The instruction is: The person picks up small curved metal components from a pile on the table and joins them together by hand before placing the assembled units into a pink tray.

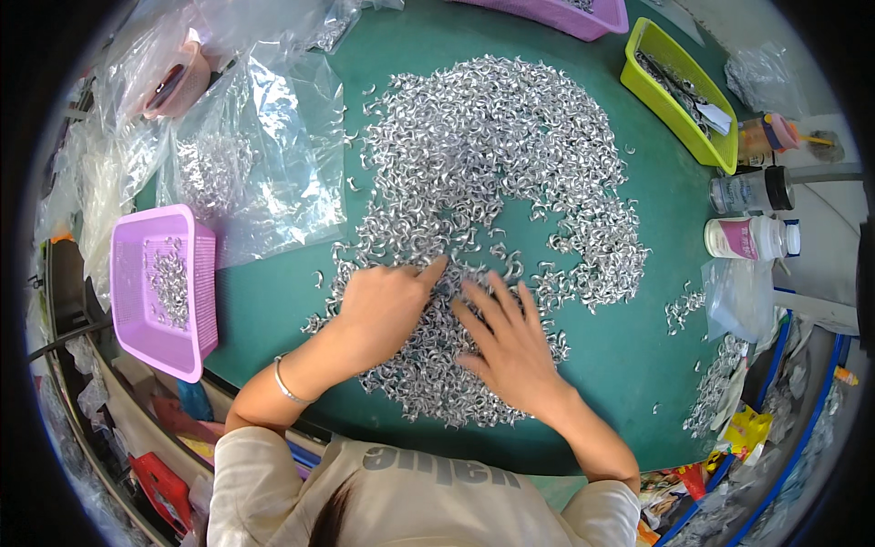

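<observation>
A large heap of small, shiny, crescent-shaped metal pieces (497, 123) spreads over the green tabletop (273, 310). My left hand (387, 305), a bangle on its wrist, rests at the left side of the near part of the heap. Its index finger reaches out onto the pieces, while the other fingers fold under; whatever they may hold is hidden. To its right, my right hand (510, 346) lies palm down with fingers spread, touching the crescents beneath. Green surface shows between the near part and the arc of pieces beyond.
A purple basket (123, 301) with some crescents stands at left, near clear plastic bags (292, 173). A yellow-green basket (638, 55) sits at the far right, above several bottles (734, 239). Another purple basket (597, 25) is at the far edge. Loose crescents (715, 392) lie at right.
</observation>
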Motion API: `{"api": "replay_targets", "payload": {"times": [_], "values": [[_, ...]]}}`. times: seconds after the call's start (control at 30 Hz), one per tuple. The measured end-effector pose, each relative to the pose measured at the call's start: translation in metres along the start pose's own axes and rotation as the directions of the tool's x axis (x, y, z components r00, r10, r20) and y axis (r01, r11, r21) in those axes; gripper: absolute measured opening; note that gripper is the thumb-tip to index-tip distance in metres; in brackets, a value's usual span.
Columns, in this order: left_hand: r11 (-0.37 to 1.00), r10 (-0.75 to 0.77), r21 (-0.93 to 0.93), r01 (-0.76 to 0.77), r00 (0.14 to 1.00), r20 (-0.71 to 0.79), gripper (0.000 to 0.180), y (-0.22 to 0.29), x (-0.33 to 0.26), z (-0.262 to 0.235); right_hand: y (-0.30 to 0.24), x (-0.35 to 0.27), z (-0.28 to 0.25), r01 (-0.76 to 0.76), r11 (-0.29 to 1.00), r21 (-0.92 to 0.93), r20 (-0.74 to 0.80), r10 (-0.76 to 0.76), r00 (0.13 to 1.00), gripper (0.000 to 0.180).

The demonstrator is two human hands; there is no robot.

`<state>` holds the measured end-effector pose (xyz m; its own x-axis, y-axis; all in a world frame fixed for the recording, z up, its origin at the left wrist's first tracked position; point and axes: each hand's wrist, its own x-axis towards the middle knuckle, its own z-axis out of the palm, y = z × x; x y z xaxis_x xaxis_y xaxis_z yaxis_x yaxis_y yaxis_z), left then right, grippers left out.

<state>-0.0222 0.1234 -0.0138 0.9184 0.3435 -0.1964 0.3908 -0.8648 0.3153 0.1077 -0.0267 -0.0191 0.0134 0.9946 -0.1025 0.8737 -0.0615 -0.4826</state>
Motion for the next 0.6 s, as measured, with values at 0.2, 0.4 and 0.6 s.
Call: {"api": "replay_targets", "payload": {"times": [0.2,0.4,0.6], "values": [[0.996,-0.089,-0.02,0.088,0.996,-0.019,0.054,-0.01,-0.027,0.0,-0.003,-0.018,-0.005,0.132,0.97,0.203,0.064,-0.148,0.987,0.045],[0.987,-0.161,-0.02,0.16,0.983,-0.091,0.044,-0.019,-0.047,0.003,0.025,-0.017,-0.016,-0.057,0.97,0.235,-0.217,0.109,0.97,0.023],[0.974,0.133,-0.185,-0.132,0.991,-0.012,0.055,0.009,-0.038,0.001,0.048,0.008,-0.016,-0.089,0.987,-0.137,-0.211,0.058,0.976,0.029]]}}
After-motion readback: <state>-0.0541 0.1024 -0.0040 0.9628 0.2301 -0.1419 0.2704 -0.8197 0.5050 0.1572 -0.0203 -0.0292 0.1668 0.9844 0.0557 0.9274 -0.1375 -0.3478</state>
